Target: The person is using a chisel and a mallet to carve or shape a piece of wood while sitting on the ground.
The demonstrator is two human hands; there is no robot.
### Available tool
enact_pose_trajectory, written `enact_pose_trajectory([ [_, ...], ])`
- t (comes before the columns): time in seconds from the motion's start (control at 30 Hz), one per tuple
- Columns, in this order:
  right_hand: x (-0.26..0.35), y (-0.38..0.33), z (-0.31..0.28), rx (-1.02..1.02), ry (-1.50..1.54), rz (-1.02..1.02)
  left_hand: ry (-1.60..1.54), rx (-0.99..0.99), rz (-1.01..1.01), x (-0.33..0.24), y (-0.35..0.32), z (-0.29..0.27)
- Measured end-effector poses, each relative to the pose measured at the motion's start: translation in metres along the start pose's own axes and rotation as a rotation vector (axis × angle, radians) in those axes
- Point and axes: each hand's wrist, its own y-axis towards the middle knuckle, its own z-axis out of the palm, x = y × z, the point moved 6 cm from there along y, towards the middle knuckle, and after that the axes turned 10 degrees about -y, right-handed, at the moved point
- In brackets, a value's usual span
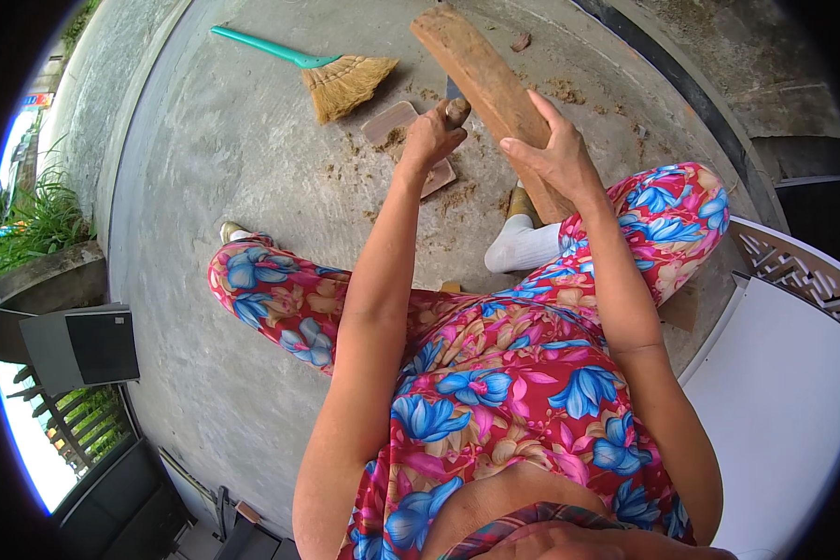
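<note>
My right hand [562, 154] grips a long, thick piece of wood [481, 75] along its right edge, thumb lying across its face. The wood slants from the upper middle down toward my right foot. My left hand [429, 138] is closed round the rounded wooden handle [457, 110] of a bladed tool. A bit of its grey metal blade [453, 89] shows against the wood's left edge; the rest is hidden, so its exact kind cannot be told. Below the left hand lie flat wooden blocks [389, 123], partly covered by the hand and forearm.
Brown shavings [457, 196] are scattered over the concrete floor [224, 159]. A straw broom [350, 84] with a green handle lies at the upper left. My bent legs in floral cloth frame the work area. A white panel [775, 373] stands at right, a grey box [79, 345] at left.
</note>
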Motion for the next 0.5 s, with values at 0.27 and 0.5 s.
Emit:
enact_pose_trajectory([
  [0.27,-0.02,-0.003,0.034,0.182,-0.081,0.092,-0.029,0.017,0.018,0.016,0.004,0.007],
  [0.5,-0.01,0.001,0.012,0.069,0.107,0.02,0.119,0.018,0.034,0.007,-0.003,0.005],
])
